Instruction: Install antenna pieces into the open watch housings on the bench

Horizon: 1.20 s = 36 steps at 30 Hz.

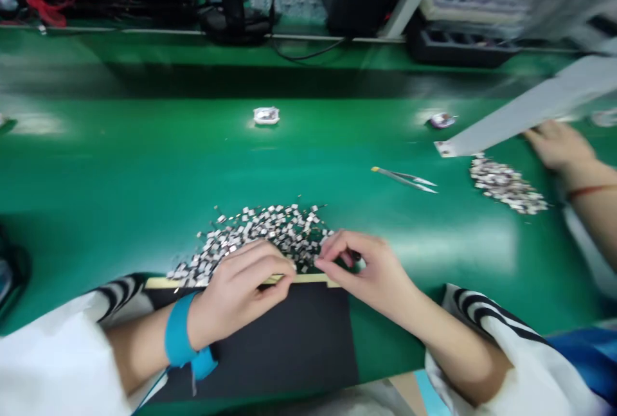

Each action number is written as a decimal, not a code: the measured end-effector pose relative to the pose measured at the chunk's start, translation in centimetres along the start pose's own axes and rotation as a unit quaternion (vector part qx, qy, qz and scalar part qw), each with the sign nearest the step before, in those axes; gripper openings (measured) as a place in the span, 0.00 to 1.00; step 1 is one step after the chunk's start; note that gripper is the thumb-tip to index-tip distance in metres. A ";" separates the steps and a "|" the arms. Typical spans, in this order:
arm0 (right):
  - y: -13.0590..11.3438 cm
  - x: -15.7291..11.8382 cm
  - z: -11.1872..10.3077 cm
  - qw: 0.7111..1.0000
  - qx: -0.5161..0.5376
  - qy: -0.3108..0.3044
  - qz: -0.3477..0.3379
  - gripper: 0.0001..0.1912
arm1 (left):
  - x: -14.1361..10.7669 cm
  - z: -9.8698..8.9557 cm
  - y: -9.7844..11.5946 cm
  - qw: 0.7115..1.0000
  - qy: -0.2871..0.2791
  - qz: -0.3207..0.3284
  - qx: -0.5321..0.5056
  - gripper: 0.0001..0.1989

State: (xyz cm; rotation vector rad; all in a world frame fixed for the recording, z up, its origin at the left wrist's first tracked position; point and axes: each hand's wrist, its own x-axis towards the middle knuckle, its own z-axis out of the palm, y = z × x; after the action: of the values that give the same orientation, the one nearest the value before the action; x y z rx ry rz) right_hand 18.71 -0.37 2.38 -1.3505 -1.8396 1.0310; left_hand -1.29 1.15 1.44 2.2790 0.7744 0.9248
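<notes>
The left hand [240, 294] and right hand [361, 272] sit at the near edge of a heap of tiny metal-and-black parts [260, 236], too small to identify. The right fingers [322, 263] pinch together, any held piece hidden; the left fingers [284, 266] lie closed against a pale wooden strip [308, 280]. Tweezers [403, 178] lie farther right on the green surface [144, 165], near a second heap [506, 184] beside a co-worker's hand [559, 146].

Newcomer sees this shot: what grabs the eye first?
The heap of tiny silver-and-black components on the green bench mat stands out first, with the left hand and right hand at its near edge. The bright blue wrist strap on the left wrist comes next. At right, a co-worker's hand sits beside a smaller heap, with steel tweezers lying between the heaps.
</notes>
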 end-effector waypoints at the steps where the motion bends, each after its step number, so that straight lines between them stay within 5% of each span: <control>1: 0.7 0.2 -1.0 0.994 -0.098 0.045 -0.026 0.04 | 0.0 0.0 0.0 0.999 -0.010 -0.013 0.030 0.03; 4: 3.4 0.7 -5.7 0.925 -0.325 0.191 0.042 0.05 | -0.2 0.0 -0.5 0.993 -0.007 -0.029 0.117 0.03; 7: 6.6 0.2 -11.7 0.847 -0.401 0.309 0.159 0.07 | -0.3 0.2 -1.2 0.981 0.009 0.005 0.194 0.06; 12: 11.7 -1.4 -17.0 0.762 -0.439 0.368 0.300 0.05 | -0.4 0.5 -1.9 0.959 0.010 0.033 0.282 0.12; 16: 13.6 -1.7 -17.3 0.755 -0.457 0.353 0.310 0.10 | -0.3 0.5 -1.7 0.957 0.011 0.050 0.284 0.12; 23: 13.5 -2.4 -18.3 0.809 -0.464 0.320 0.163 0.10 | -0.4 0.3 -0.9 0.979 0.025 0.047 0.199 0.08; 27: 10.2 -1.4 -16.1 0.827 -0.444 0.340 0.063 0.10 | -0.7 0.4 -0.4 0.992 0.046 0.021 0.116 0.11; 30: 5.9 -0.1 -10.6 0.865 -0.394 0.308 -0.045 0.06 | -0.8 0.7 -0.3 0.998 0.046 -0.014 0.034 0.13; 32: 3.2 0.3 -6.1 0.922 -0.290 0.173 -0.191 0.04 | -0.7 0.9 -0.3 0.998 0.030 -0.050 -0.036 0.14; 34: 1.4 0.4 -2.4 0.925 -0.238 0.047 -0.292 0.06 | -0.6 1.0 -0.3 0.990 0.005 -0.094 -0.109 0.16; 36: 0.5 0.3 -0.3 0.914 -0.217 -0.010 -0.343 0.06 | -0.5 1.0 -0.2 0.974 -0.022 -0.137 -0.180 0.18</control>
State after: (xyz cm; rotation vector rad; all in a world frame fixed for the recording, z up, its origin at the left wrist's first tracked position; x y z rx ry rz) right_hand 19.14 0.09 2.12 -0.7755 -2.3894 0.2750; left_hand -0.89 0.65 0.50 1.8195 0.8031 0.8090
